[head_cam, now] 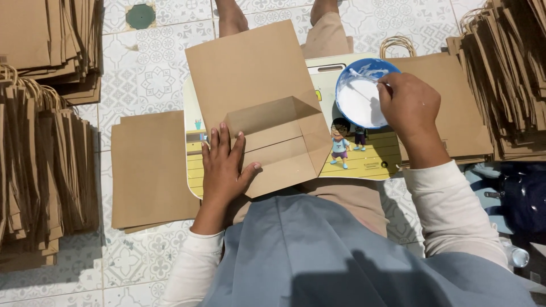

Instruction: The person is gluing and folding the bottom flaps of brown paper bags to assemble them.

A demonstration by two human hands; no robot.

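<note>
The right hand (410, 108) is curled at the rim of a blue bowl of white paste (361, 94), its fingertips pinched together on something small and pale at the bowl's edge; whether that is a brush handle or only a dab of paste is too small to tell. The left hand (223, 165) lies flat with fingers spread, empty, pressing down the brown paper bag (256, 96) just beside its opened bottom fold (284, 142), whose flaps stand unfolded into a diamond shape. The bag rests on a cartoon-printed lap board (364, 162) that serves as the surface across the person's knees. By the look of it, this is the glue-loading step: paste is being picked up while the bag is held steady. Spreading it would call for carrying the paste across to the open flaps without dripping, with the left hand pinning the bag. A flat stack of brown sheets (151, 170) lies on the tiled floor (153, 79) to the left, and piles of finished handled bags (45, 170) stand on both sides.
</note>
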